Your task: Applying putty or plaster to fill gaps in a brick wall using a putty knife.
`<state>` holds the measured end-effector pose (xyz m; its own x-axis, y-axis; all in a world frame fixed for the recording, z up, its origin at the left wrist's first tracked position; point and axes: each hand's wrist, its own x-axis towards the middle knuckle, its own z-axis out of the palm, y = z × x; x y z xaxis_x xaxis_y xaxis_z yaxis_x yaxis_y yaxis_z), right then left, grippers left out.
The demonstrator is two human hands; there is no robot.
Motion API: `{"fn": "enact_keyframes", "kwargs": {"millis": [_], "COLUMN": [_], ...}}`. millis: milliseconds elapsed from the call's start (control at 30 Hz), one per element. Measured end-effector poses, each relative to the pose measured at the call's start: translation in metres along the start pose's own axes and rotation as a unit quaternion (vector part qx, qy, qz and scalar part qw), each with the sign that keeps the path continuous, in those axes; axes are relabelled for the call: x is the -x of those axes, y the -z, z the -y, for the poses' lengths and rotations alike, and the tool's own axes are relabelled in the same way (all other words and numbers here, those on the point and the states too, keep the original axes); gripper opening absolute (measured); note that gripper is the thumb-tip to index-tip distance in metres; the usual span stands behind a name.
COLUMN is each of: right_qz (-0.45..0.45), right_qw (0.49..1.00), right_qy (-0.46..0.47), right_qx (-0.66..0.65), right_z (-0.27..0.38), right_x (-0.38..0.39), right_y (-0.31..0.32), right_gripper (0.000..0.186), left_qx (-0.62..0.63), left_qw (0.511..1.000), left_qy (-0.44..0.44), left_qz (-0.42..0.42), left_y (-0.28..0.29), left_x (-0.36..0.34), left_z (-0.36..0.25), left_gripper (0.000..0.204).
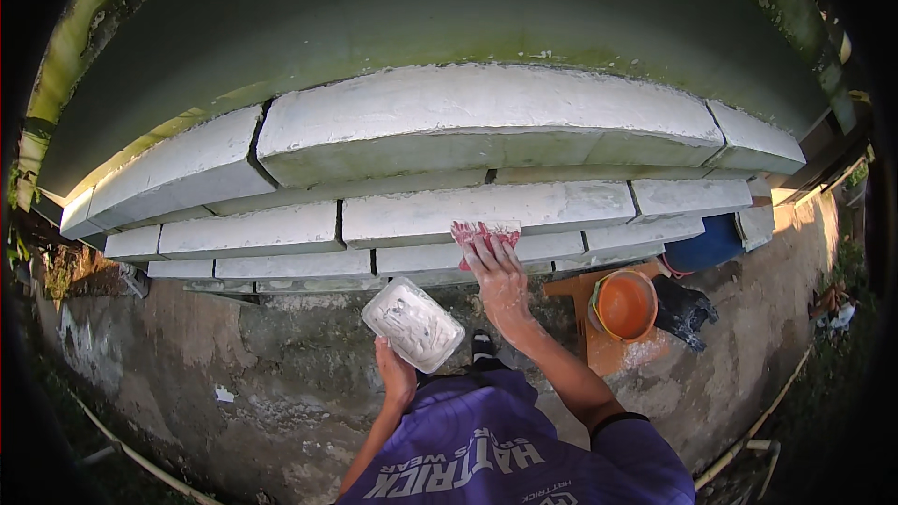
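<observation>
My left hand [396, 371] grips a white rectangular plastic tray [412, 323] coated inside with white paste. My right hand [499, 285], smeared with white, has its fingers closed on a red-and-white object [470, 229], perhaps a cloth or pad; its exact kind is unclear. That object rests against the front edge of a white-coated concrete block [402, 217] in a middle tiered row. Above it, a longer top block [486, 103] has a white upper face and a greenish front.
A dark green mossy wall [430, 0] rises behind the blocks. At right, an orange bucket [625, 304] stands on a brown board [561, 288], beside dark plastic [683, 313] and a blue container [702, 243]. Pale pipes [748, 444] edge the stained concrete floor [262, 374].
</observation>
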<state>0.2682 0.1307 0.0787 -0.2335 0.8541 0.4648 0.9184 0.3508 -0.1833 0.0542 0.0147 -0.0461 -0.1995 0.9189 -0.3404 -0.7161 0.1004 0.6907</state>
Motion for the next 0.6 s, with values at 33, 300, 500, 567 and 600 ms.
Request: {"fn": "enact_keyframes", "kwargs": {"millis": [33,300,500,567,600], "right_qz": [-0.008,-0.054,-0.121,-0.087,-0.089], "right_qw": [0.999,0.986,0.991,0.992,0.992], "right_qy": [0.023,-0.032,-0.048,-0.086,-0.088], "right_qx": [-0.045,-0.151,-0.034,0.029,0.032], "right_z": [0.006,-0.003,-0.019,-0.038,-0.043], "right_x": [0.001,-0.029,-0.031,-0.033,-0.027], "right_y": [0.005,0.039,0.051,0.034,0.019], "right_gripper": [0.048,0.066,0.066,0.058,0.058], "left_qx": [0.003,0.005,0.018,0.000,0.000], "left_qw": [1.000,1.000,1.000,1.000,1.000], "left_qy": [0.000,-0.009,0.005,-0.015,-0.012], "left_qz": [0.000,0.006,-0.003,0.002,0.005], "left_y": [-0.003,-0.013,-0.002,-0.001,-0.002], "left_x": [0.001,0.006,0.010,0.011,0.010], "left_z": [-0.001,-0.011,-0.008,-0.008,-0.007], "left_gripper": [0.047,0.046,0.045,0.045,0.045]}}
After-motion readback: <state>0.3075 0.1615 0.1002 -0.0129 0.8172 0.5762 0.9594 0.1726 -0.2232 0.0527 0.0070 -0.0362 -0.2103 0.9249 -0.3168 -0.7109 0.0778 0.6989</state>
